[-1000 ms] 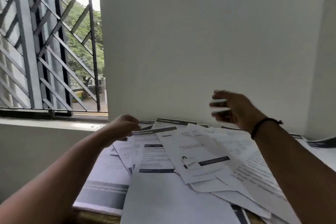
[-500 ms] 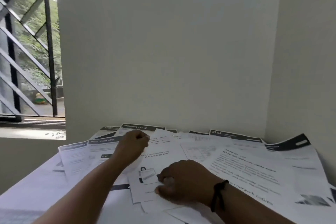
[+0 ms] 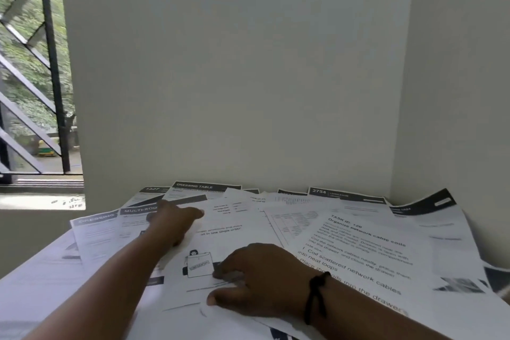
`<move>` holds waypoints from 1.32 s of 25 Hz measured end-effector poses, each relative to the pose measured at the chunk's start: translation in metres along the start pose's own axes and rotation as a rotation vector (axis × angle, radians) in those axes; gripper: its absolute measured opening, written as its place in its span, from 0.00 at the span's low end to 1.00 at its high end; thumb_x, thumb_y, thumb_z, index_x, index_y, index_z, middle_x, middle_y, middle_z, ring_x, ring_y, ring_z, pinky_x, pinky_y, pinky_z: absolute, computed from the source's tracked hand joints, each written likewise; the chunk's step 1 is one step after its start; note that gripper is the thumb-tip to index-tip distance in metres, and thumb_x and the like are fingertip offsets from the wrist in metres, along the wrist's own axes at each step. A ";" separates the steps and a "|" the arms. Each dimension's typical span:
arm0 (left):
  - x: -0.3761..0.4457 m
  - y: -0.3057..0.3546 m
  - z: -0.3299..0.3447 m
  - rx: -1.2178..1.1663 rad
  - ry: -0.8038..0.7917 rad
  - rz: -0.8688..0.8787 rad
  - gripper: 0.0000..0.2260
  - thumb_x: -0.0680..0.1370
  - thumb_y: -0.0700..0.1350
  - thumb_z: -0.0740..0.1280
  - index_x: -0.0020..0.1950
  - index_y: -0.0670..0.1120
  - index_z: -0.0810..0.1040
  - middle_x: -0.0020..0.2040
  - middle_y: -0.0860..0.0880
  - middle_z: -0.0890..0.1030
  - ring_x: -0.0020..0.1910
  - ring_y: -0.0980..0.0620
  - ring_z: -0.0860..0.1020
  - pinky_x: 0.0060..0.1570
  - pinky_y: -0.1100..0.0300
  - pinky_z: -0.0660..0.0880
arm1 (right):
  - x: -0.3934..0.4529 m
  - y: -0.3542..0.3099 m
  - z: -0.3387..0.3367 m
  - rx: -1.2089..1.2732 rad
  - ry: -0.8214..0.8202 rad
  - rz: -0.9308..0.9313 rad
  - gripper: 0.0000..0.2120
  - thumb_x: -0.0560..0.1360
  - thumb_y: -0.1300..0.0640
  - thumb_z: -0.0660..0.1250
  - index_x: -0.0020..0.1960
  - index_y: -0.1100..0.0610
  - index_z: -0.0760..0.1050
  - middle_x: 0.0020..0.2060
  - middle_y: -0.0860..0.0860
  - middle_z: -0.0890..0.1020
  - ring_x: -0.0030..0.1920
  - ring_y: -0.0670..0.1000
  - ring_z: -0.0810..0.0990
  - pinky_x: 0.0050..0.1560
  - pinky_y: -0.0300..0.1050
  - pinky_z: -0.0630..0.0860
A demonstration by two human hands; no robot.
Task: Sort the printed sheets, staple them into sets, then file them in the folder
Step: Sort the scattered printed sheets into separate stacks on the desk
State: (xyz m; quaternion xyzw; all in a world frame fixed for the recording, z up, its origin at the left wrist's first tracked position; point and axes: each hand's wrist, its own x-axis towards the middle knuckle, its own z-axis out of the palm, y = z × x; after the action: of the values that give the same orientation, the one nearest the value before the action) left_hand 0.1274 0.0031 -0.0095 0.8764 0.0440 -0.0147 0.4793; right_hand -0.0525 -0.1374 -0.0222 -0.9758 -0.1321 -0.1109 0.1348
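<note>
A pale wall (image 3: 234,77) fills most of the view and meets a second wall (image 3: 455,77) at a corner on the right, closing the bench (image 3: 33,292) in on its far and right sides. On the left a window with a dark metal grille (image 3: 52,77) opens onto trees. The bench's left edge runs free toward the window side, and that is the only open side that shows; its near edge is cut off by the frame.

Printed sheets (image 3: 358,243) cover nearly the whole bench, overlapping and fanned loosely, the far ones butting against the wall and the rightmost ones curling up at the corner. Headings such as "DRESSING TABLE" and "2754" can be read at the back; much of the smaller print is blurred.

One sheet with a small drawing of a figure (image 3: 209,232) lies on top near the middle. The left hand (image 3: 176,221) reaches across its upper left part with fingers stretched flat, pressing on the paper. The right hand (image 3: 259,281) rests on its lower right edge, fingers bent down onto the paper and thumb along the bottom edge; whether it pinches the sheet cannot be told. A black cord bracelet (image 3: 317,298) circles the right wrist
</note>
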 end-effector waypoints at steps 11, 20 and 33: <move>-0.009 0.003 -0.018 -0.253 -0.003 -0.008 0.30 0.68 0.40 0.78 0.63 0.34 0.66 0.56 0.33 0.75 0.47 0.36 0.76 0.46 0.48 0.75 | -0.002 0.005 -0.007 0.266 -0.006 0.078 0.14 0.70 0.39 0.69 0.51 0.45 0.81 0.48 0.38 0.83 0.51 0.38 0.78 0.54 0.38 0.74; -0.015 0.005 -0.034 -0.740 0.243 0.259 0.08 0.77 0.37 0.66 0.55 0.45 0.79 0.49 0.43 0.81 0.48 0.42 0.80 0.56 0.48 0.77 | -0.019 0.052 -0.062 -0.218 -0.141 0.639 0.37 0.64 0.24 0.63 0.58 0.53 0.74 0.53 0.48 0.79 0.54 0.50 0.77 0.51 0.45 0.73; 0.003 -0.003 -0.031 -0.684 0.088 0.034 0.13 0.77 0.32 0.58 0.58 0.42 0.76 0.40 0.42 0.75 0.36 0.44 0.74 0.38 0.57 0.71 | -0.022 0.015 -0.048 -0.199 -0.369 0.464 0.40 0.56 0.22 0.66 0.53 0.52 0.77 0.48 0.46 0.81 0.48 0.48 0.78 0.49 0.43 0.74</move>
State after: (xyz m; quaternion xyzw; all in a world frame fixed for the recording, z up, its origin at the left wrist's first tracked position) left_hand 0.1300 0.0309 0.0047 0.6655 0.0525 0.0468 0.7431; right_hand -0.0774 -0.1700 0.0135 -0.9919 0.0836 0.0897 0.0341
